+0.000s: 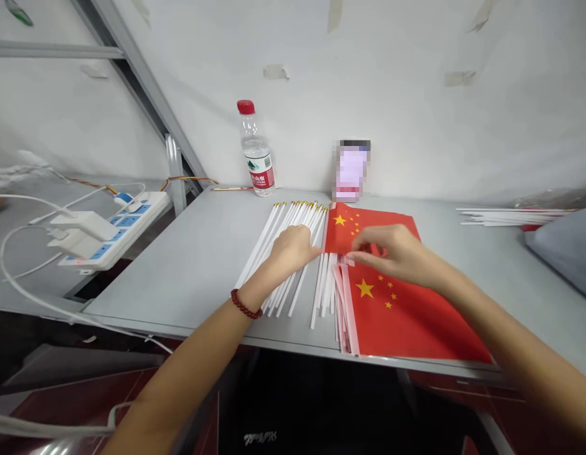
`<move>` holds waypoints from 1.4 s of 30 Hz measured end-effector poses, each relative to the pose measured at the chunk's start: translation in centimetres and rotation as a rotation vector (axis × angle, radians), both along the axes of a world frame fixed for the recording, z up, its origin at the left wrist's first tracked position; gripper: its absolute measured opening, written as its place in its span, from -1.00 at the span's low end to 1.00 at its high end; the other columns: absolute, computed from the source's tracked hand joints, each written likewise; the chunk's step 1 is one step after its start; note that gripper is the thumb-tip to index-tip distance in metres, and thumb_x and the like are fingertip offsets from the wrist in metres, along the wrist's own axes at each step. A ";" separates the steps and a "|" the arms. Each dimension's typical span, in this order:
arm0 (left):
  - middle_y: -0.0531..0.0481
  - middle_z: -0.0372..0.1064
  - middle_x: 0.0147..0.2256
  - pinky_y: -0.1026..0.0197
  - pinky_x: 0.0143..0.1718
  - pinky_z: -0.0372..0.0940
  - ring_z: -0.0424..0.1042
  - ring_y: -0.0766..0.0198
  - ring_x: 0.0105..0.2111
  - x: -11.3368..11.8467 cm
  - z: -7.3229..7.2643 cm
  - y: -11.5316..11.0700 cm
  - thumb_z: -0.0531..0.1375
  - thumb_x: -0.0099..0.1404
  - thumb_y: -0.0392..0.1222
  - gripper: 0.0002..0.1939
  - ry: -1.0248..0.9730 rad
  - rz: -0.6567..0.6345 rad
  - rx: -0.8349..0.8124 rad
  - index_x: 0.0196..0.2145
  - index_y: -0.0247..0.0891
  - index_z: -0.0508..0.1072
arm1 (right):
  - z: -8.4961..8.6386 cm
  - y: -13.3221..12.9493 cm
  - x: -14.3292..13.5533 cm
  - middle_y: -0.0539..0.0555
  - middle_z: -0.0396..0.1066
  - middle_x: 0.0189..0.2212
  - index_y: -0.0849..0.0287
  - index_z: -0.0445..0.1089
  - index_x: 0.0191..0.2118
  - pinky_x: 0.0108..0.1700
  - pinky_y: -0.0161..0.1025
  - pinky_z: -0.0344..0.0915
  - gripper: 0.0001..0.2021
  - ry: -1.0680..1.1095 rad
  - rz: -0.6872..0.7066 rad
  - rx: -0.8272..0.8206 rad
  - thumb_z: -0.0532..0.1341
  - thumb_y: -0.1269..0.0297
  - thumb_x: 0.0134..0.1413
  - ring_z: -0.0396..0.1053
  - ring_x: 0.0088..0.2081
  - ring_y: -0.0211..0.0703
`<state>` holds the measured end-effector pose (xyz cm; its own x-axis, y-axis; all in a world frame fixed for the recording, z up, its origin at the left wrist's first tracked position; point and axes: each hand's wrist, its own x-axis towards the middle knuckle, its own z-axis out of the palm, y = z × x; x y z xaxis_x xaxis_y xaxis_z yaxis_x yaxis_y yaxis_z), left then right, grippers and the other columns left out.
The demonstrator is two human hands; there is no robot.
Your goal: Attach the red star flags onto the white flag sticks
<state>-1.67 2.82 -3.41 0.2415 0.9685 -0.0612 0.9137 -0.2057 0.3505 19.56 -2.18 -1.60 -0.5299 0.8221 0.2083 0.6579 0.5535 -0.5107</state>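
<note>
My left hand [295, 246], a dark red braided bracelet on its wrist, is closed over white sticks, its thumb and fingers pinched at the lower left corner of a small red flag [340, 237] with yellow stars. My right hand [392, 253] reaches over the same flag, thumb and index tips nearly together at its lower edge; its other fingers are curled. Below lies a stack of similar red flags [416, 322] with white sleeves along the left side. White sticks with gold tips [264, 253] lie fanned under and beside my left hand.
A water bottle [258, 158] and a propped phone [352, 170] stand against the wall. More white sticks [506, 217] lie at the right, near a grey cloth item [567, 246]. A power strip [126, 227] with chargers and white cables lies at the left.
</note>
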 end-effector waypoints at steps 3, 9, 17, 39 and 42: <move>0.06 0.11 -0.72 0.24 -0.60 -0.01 0.22 0.31 -0.65 0.0 0.3 0.0 0.16 0.03 -0.18 -0.71 -0.172 0.085 0.044 -0.72 -0.19 0.13 | -1.4 0.8 0.4 0.08 0.43 -0.33 0.18 0.38 -0.31 -0.27 -0.18 0.30 -0.65 -0.017 -0.023 -0.191 0.32 -0.04 -0.01 0.36 -0.31 -0.15; 0.02 0.39 -0.62 0.31 -0.71 0.05 0.25 0.39 -0.74 0.5 1.6 -0.7 0.11 0.12 -0.27 -0.89 -0.813 0.108 -0.105 -0.55 -0.25 0.29 | -2.7 0.4 0.6 0.08 0.33 -0.29 0.17 0.33 -0.31 -0.33 -0.20 0.22 -0.52 -0.205 -0.055 -0.317 0.42 -0.07 -0.26 0.25 -0.28 -0.10; -0.01 0.42 -0.51 0.39 -0.68 0.15 0.28 0.49 -0.68 0.8 1.9 -0.7 0.15 0.12 -0.42 -0.95 -1.171 0.098 -0.264 -0.44 -0.37 0.40 | -2.7 -0.9 -0.7 0.10 0.32 -0.27 0.17 0.29 -0.29 -0.28 -0.20 0.21 -0.59 -0.187 -0.162 -0.314 0.43 0.11 -0.20 0.25 -0.25 -0.08; 0.00 0.41 -0.60 0.39 -0.71 0.18 0.33 0.43 -0.71 1.2 1.8 -1.3 0.15 0.33 -0.15 -0.76 -1.150 0.016 -0.200 -0.45 -0.32 0.37 | -2.6 -2.2 -1.7 0.00 0.45 -0.49 0.22 0.47 -0.37 -0.38 -0.34 0.22 -0.88 0.172 0.148 -0.203 0.20 0.34 0.14 0.30 -0.49 -0.34; 0.02 0.39 -0.63 0.39 -0.73 0.18 0.31 0.43 -0.72 1.3 1.6 -1.3 0.18 0.31 -0.11 -0.75 -1.111 -0.002 -0.235 -0.46 -0.31 0.37 | -2.5 -2.5 -1.9 0.00 0.49 -0.44 0.21 0.49 -0.35 -0.35 -0.34 0.28 -0.92 0.239 0.185 -0.269 0.23 0.37 0.08 0.34 -0.48 -0.35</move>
